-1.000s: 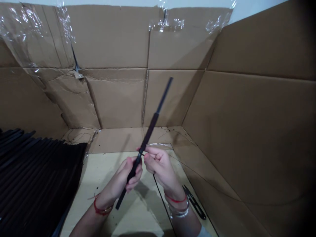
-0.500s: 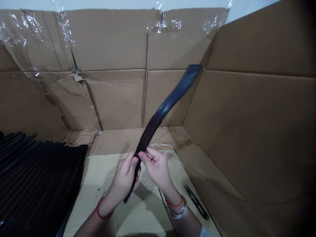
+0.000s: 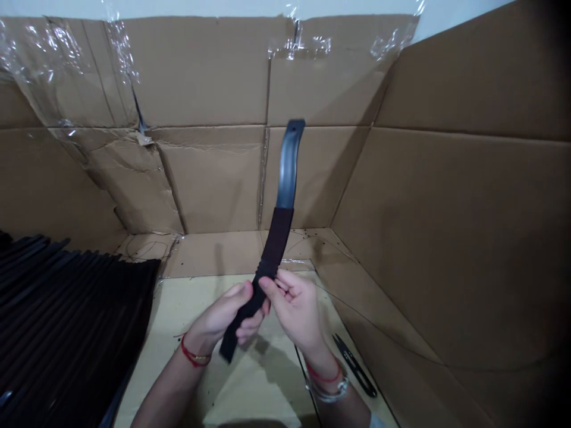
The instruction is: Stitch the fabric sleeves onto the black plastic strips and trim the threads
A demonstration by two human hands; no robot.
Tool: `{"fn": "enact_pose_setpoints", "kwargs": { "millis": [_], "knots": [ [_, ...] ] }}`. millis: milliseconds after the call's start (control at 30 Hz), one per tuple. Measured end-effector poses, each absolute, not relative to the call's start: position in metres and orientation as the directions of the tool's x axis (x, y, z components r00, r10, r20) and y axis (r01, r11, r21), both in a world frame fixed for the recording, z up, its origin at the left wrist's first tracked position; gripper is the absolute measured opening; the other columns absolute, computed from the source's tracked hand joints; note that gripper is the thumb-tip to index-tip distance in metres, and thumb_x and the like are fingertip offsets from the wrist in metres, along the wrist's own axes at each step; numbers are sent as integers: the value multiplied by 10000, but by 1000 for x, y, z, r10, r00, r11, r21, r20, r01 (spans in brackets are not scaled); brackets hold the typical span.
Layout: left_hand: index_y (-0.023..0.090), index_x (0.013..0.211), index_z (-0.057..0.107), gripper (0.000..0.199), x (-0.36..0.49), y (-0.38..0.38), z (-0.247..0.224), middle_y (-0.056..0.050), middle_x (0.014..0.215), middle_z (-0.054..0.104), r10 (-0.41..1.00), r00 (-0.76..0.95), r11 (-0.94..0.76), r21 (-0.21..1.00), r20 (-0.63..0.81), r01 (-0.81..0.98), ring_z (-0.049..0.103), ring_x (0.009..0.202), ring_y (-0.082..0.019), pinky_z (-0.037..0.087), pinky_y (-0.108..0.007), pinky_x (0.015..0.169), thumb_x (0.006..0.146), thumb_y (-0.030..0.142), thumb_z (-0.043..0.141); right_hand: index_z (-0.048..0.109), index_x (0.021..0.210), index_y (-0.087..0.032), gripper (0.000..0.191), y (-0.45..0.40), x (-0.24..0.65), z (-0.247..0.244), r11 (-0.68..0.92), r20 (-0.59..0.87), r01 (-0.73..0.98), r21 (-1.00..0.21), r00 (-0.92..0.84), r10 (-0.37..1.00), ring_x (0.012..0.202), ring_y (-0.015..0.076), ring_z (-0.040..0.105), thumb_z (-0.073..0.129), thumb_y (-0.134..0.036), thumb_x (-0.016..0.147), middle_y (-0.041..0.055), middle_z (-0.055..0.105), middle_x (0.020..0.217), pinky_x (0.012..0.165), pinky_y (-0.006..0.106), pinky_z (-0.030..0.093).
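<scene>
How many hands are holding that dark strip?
2: the left hand grips the dark strip low down, and the right hand pinches it just above. No other hands show.

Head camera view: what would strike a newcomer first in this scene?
The long black strip, curving upward at the centre, stands out first, pinched between the left hand and right hand. Next comes the pile of black strips at lower left, then the black thread snips at lower right, all inside brown cardboard walls.
</scene>
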State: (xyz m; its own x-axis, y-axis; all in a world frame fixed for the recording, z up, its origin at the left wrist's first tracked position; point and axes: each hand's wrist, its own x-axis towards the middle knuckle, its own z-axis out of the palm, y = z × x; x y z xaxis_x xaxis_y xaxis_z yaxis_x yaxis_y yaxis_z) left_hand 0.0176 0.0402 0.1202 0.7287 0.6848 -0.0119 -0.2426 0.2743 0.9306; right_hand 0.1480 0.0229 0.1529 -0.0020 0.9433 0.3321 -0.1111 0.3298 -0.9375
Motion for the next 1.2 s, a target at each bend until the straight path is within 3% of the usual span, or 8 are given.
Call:
{"fn": "enact_pose_setpoints", "kwargs": {
  "millis": [67,133,233,367,433,733,967,1200],
  "knots": [
    [160,759,488,511,20,39,119,63,491,434,877,476,67,966,61,-248,371,393,-47,304,-152,386,789,665,557,629,711,-154,326,24,147,152,357,350,-104,-928,87,933,413,106,514,668,-460,818,-16,560,513,381,199,403],
    [165,740,472,477,20,35,118,80,471,394,927,365,12,967,85,-255,331,378,-34,258,-139,377,830,630,529,654,738,-152,349,27,149,152,285,302,-184,-941,-73,950,443,121,542,708,-496,767,-11,571,525,412,211,441],
    [192,738,443,601,16,29,119,115,405,287,689,724,265,919,31,-292,180,276,-35,186,-167,297,823,766,289,691,739,-141,367,29,152,154,197,263,-266,-944,-242,934,557,155,608,815,-472,642,29,644,620,515,244,504],
    [184,839,458,460,20,26,123,85,512,411,915,381,-56,976,135,-211,348,398,-39,304,-138,394,826,638,525,696,720,-154,276,31,145,152,366,353,-223,-904,96,931,611,158,592,781,-417,704,45,663,657,533,240,481],
    [189,864,448,417,26,24,123,85,518,398,948,288,-87,982,133,-167,359,412,-50,330,-148,404,873,605,468,698,721,-150,261,32,139,150,348,334,-241,-906,99,937,555,135,546,762,-403,728,33,646,634,493,228,443],
    [177,858,437,476,42,7,121,92,566,333,855,517,105,963,41,-249,244,428,-32,218,-155,382,856,652,441,654,711,-146,274,26,156,157,353,276,-416,-838,235,932,409,39,267,790,-384,708,-35,509,536,363,176,204],
    [140,914,517,427,17,17,131,1,585,502,721,691,196,943,47,-269,505,541,-121,420,-240,545,913,550,397,653,704,-155,292,15,150,158,360,351,-269,-893,81,933,420,110,524,742,-427,761,-1,577,527,372,199,400],
    [139,644,496,482,12,26,133,82,470,275,730,683,421,803,-25,-421,217,418,-35,179,-180,427,784,597,555,666,648,-140,324,19,144,157,245,286,-258,-934,-133,949,398,121,587,807,-430,675,16,625,530,357,177,450]
  ]
}}
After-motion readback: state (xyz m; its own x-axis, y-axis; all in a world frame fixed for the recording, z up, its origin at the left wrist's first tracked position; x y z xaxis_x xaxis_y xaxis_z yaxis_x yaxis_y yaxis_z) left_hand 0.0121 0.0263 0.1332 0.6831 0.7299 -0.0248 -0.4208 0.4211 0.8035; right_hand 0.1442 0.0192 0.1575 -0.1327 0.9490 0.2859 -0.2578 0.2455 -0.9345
